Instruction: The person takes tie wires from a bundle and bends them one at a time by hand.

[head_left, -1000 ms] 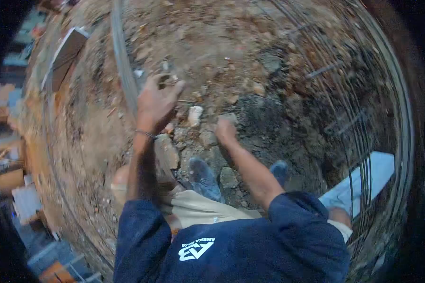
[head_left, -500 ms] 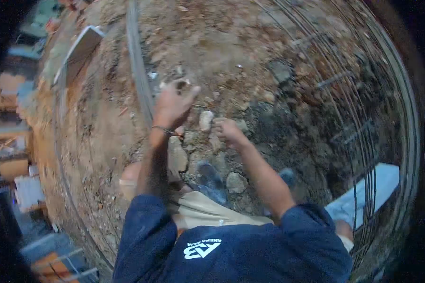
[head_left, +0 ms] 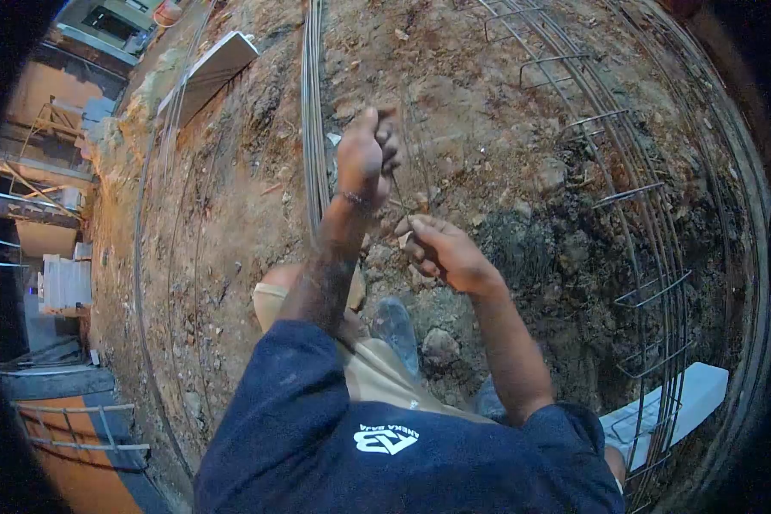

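My left hand point(head_left: 368, 158) is raised over the soil, its fingers curled closed. Lower and to the right, my right hand point(head_left: 445, 248) pinches with thumb and forefinger. Thin wire point(head_left: 397, 192) runs between the two hands, faint against the ground; its ends are hard to make out. Just left of my left hand, a bundle of long steel rods point(head_left: 313, 111) lies on the ground. A dark bracelet is on my left wrist.
A rebar cage with square stirrups point(head_left: 630, 193) curves along the right, over a white block point(head_left: 690, 411). A pale board point(head_left: 210, 73) lies upper left. Stones, including a rounded rock point(head_left: 439, 346), dot the uneven soil near my shoes point(head_left: 397, 330). An orange panel point(head_left: 77, 445) is lower left.
My view has shifted, so the rods and board sit further right. My left hand has gone from partly spread fingers to curled closed. My right hand now shows a pinch, with wire visible between the hands.
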The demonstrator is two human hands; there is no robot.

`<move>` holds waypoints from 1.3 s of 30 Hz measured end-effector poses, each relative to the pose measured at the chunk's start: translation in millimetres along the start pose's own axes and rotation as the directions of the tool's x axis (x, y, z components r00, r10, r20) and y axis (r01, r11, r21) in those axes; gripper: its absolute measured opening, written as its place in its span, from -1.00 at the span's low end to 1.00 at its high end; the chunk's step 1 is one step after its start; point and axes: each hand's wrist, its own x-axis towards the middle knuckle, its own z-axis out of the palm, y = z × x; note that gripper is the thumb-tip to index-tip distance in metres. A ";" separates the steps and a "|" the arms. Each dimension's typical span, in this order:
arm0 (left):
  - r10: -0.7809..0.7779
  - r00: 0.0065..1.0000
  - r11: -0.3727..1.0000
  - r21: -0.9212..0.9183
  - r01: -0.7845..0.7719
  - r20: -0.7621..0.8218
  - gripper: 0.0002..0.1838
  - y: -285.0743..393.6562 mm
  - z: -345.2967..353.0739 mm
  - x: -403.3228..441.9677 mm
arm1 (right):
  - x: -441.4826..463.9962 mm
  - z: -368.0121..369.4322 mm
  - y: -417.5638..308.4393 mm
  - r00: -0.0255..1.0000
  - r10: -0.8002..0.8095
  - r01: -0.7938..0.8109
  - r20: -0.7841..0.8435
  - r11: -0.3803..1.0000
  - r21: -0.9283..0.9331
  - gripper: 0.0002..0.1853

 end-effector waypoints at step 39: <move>0.295 0.919 0.954 -0.134 -0.268 0.261 -0.53 15.4 47.5 -43.9 | 19.0 20.2 -95.3 0.333 -0.792 0.368 -0.512 0.609 -0.702 -0.73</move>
